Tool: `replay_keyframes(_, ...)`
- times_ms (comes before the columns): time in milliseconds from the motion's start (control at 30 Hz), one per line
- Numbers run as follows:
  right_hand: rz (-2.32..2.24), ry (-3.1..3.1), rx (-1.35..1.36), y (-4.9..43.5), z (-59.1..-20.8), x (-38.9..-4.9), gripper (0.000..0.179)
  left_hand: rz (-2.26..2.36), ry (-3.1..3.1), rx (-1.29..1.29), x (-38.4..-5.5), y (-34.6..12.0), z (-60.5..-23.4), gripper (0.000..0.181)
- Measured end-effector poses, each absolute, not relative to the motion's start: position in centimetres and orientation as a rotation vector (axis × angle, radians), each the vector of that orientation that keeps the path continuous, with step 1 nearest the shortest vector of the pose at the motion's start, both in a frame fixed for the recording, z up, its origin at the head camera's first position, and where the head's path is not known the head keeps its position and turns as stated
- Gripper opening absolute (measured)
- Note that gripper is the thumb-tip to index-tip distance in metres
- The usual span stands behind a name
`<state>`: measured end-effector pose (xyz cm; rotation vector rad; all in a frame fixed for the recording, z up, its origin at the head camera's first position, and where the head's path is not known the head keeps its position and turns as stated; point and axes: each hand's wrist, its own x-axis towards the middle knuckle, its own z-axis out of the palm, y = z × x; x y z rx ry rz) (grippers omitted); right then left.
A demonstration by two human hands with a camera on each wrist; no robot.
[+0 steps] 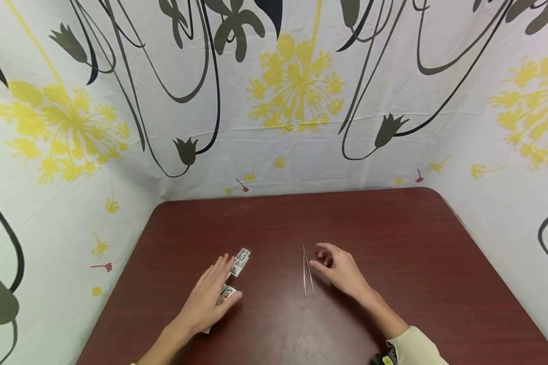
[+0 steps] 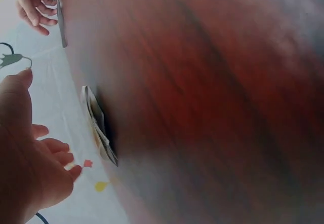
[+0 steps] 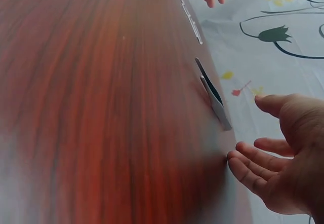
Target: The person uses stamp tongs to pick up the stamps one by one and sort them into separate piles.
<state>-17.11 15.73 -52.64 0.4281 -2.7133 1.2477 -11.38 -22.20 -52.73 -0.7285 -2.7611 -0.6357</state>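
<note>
My left hand [image 1: 205, 299], fingers straight, hovers over small printed papers that look like postage stamps. Beyond its fingertips lies a short row of these stamps [image 1: 240, 261], and another stamp [image 1: 227, 293] shows between thumb and forefinger. Part of the group is hidden beneath the palm. In the left wrist view, a stamp [image 2: 98, 125] has edges bent up from the table. Metal tweezers [image 1: 304, 274] lie with their tips spread toward me. Just right of them is my right hand [image 1: 344, 274], fingers loosely bent and holding nothing; the tweezers [image 3: 218, 107] stay apart from it in the right wrist view.
The dark red-brown table [image 1: 274, 218] has rounded far corners. A white cloth [image 1: 301, 162] printed with yellow and grey flowers hangs around its back and sides. A dark wristband [image 1: 385, 356] sits at the light right sleeve [image 1: 415, 347].
</note>
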Motion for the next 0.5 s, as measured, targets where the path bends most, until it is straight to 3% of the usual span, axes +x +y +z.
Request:
replay_keyframes(167,1.317,-2.711,0.403,14.5,-52.9,-17.5,0.041,-0.728,-2.713,-0.749,-12.0,-22.4,-53.1,0.085)
replay_keyframes(500,1.283,-2.769,0.282,12.7,-52.9,-18.0,0.04,-0.805,-2.775,-0.761,-12.3,-22.6,-53.2,0.082)
